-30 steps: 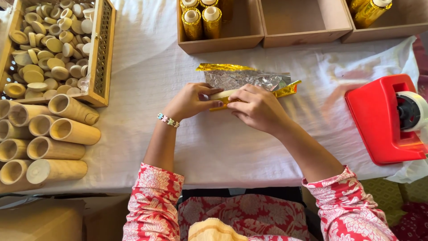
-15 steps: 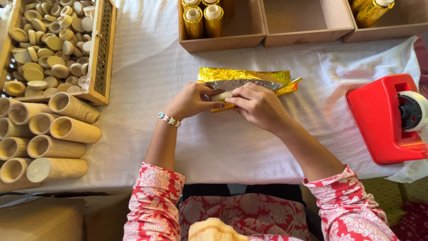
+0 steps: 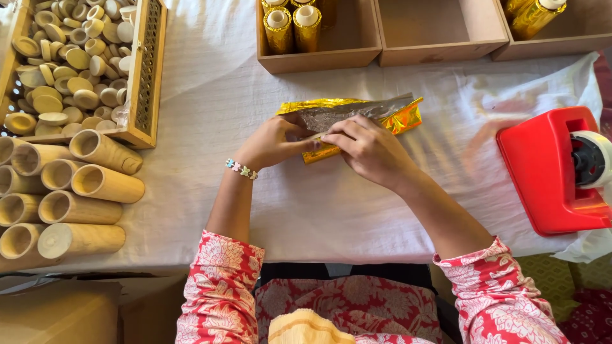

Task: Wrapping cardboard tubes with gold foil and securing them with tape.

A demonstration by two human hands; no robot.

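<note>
On the white-clothed surface, toward its far edge, lies a crinkly gold foil sheet, probably light, thin and tear-prone, best pinched at its edges. Left hand and right hand fingers press it around a hidden roll.

White-clothed table bears wooden boxes; bamboo tubes; red tape dispenser.
</note>
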